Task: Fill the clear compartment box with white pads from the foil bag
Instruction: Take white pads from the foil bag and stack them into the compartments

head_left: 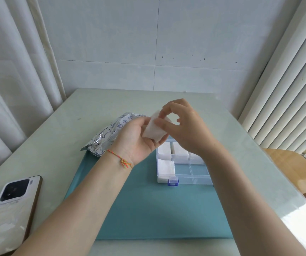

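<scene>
head view | left hand (139, 137) and right hand (187, 130): each grip pinches the small stack of white pads (153, 131), up above the clear box (184, 168) | box on blue mat (148, 209) on desk (96, 104), some parts hold pads | foil bag (107, 133) lies left of box | phone (12, 209) near left

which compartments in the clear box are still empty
The near-row compartments right of the blue latch, such as the middle one: only teal mat shows through. The near-left and far-row compartments hold white pads.
</scene>
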A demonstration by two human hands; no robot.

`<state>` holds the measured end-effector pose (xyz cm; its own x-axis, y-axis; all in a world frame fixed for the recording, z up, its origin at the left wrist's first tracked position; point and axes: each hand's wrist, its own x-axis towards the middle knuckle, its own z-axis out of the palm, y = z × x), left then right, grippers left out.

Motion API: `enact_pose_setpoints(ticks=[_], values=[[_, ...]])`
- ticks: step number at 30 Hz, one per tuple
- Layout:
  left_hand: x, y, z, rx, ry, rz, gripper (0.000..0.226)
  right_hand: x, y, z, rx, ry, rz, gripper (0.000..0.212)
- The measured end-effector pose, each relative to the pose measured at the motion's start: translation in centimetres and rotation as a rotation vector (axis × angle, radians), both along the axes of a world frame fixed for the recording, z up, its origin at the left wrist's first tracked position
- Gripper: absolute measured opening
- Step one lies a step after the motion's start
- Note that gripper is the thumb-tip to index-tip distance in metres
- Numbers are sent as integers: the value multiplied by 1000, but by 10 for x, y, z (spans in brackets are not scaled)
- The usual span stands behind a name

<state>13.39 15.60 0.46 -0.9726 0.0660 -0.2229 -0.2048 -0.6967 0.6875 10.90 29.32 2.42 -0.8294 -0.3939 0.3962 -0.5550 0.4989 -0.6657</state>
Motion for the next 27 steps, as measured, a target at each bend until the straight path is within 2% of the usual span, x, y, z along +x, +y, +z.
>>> enact_pose_setpoints(ticks=[5, 22, 27], values=[[2, 2, 1, 9, 16, -47, 23, -7, 6, 0, -23, 12, -97, 11], [5, 3, 5, 96, 45, -100, 29, -15, 1, -16, -80, 76, -174, 11], [4, 3, 3, 54, 71, -102, 21, -17, 1, -18, -86, 102, -171, 13]])
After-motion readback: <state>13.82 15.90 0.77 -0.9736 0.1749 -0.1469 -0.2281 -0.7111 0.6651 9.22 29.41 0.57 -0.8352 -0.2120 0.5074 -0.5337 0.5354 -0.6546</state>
